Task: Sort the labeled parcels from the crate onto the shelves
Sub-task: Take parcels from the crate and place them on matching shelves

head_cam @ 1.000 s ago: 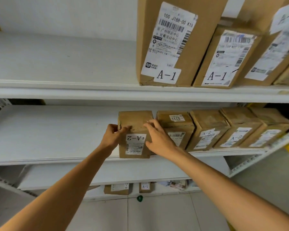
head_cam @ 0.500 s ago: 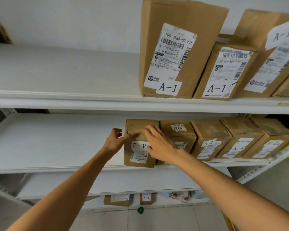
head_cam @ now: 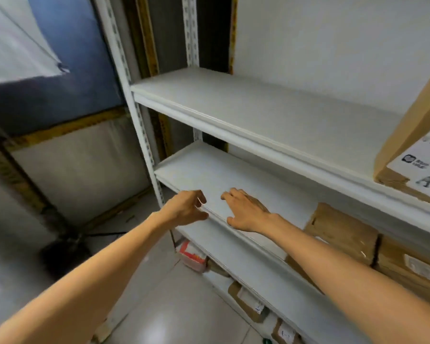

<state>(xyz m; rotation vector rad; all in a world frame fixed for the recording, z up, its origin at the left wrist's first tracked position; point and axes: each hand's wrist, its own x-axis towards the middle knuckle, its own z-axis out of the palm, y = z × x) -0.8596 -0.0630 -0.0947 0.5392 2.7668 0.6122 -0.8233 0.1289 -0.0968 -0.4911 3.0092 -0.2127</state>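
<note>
Both my hands hang empty in front of the white middle shelf (head_cam: 199,170). My left hand (head_cam: 186,209) is at the shelf's front edge with loosely curled fingers. My right hand (head_cam: 246,212) hovers over the bare shelf board, fingers relaxed. The brown A-2 parcel (head_cam: 340,227) I had been holding stands on the middle shelf to the right of my right forearm, beside another brown parcel (head_cam: 407,264). A tall A-1 box (head_cam: 412,145) stands on the upper shelf (head_cam: 258,112) at the right edge. The crate is out of view.
Below the middle shelf lie several more parcels, among them a red-and-white packet (head_cam: 193,254) and brown boxes (head_cam: 246,301). The rack's white perforated upright (head_cam: 144,145) rises at the left. A dark stand base (head_cam: 65,252) sits on the tiled floor at the left.
Both hands have let go of the A-2 parcel and drawn away to the left. My view has swung left, so the parcels now sit at the right edge.
</note>
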